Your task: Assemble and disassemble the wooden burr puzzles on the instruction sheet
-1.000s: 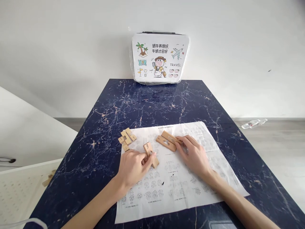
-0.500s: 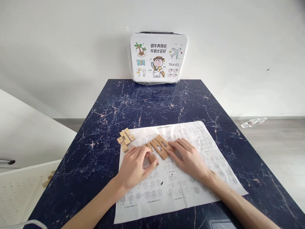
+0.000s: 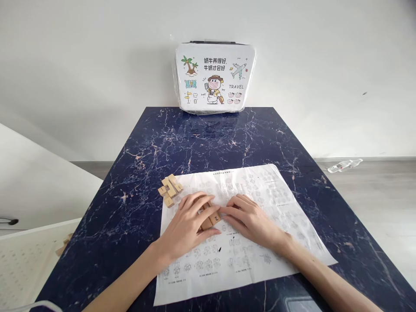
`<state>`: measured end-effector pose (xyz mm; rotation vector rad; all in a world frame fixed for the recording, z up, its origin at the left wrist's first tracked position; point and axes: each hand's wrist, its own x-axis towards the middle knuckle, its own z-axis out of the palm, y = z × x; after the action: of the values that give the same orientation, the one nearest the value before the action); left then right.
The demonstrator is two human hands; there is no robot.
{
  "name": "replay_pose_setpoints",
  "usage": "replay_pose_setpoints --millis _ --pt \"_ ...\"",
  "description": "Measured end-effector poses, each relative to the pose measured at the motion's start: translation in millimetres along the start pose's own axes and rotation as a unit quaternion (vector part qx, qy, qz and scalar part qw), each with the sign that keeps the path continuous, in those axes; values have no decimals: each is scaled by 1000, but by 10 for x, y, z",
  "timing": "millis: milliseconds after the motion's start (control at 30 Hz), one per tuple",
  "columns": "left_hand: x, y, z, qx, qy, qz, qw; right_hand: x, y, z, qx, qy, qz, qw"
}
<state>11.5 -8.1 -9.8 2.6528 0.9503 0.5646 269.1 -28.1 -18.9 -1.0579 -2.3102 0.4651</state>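
Observation:
Flat notched wooden puzzle pieces (image 3: 214, 218), one marked with a 2, lie together on a printed instruction sheet (image 3: 279, 251). My left hand (image 3: 186, 223) arches over them, its fingers across the top and its thumb along the near side, so part of the group is hidden. At the right end of the pieces, my right hand (image 3: 250, 219) touches the edge with its fingertips drawn close together. Beyond my left hand, a small cluster of interlocked wooden pieces (image 3: 170, 190) rests on the sheet's far left corner.
A white case (image 3: 214, 78) with cartoon prints stands at the far end of the dark marbled table (image 3: 208, 149), against the wall. At lower left is a white perforated bin (image 3: 29, 260) with wooden pieces (image 3: 61, 248). A clear plastic item (image 3: 344, 165) lies on the floor at right.
My left hand has spread over the pieces, which now sit side by side and closer together. The right hand has shifted slightly left, and the slotted faces no longer show.

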Motion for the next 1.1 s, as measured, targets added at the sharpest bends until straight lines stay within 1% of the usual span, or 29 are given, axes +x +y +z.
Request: replay_pose_setpoints --millis 133,300,400,467,633,700,800,900,967,1033,1100 --pt "6 -34 14 18 17 -1 1000 -2 6 11 7 0 14 1000" --pt "16 -46 15 29 48 -35 998 7 0 16 8 3 18 1000" --pt "19 -53 14 38 80 -51 995 8 5 19 8 4 19 1000" --pt "23 -60 11 46 98 -56 993 7 8 21 9 5 20 1000" --pt "46 -61 -20 66 120 -60 989 7 4 19 14 10 19 1000" --pt "51 -45 -36 59 128 -41 989 9 0 17 17 11 20 1000" --pt "31 -2 -42 9 122 21 992 12 -3 16 20 11 20 1000" --pt "-14 46 -11 -28 86 98 991 10 -1 24 21 13 21 999" --pt "-39 72 23 -29 51 133 989 7 1 32 22 15 23 999" --pt "-50 87 50 -30 28 138 990 5 2 35 24 15 27 999" --pt "-51 93 60 -35 21 128 991 5 2 33 26 16 29 999"
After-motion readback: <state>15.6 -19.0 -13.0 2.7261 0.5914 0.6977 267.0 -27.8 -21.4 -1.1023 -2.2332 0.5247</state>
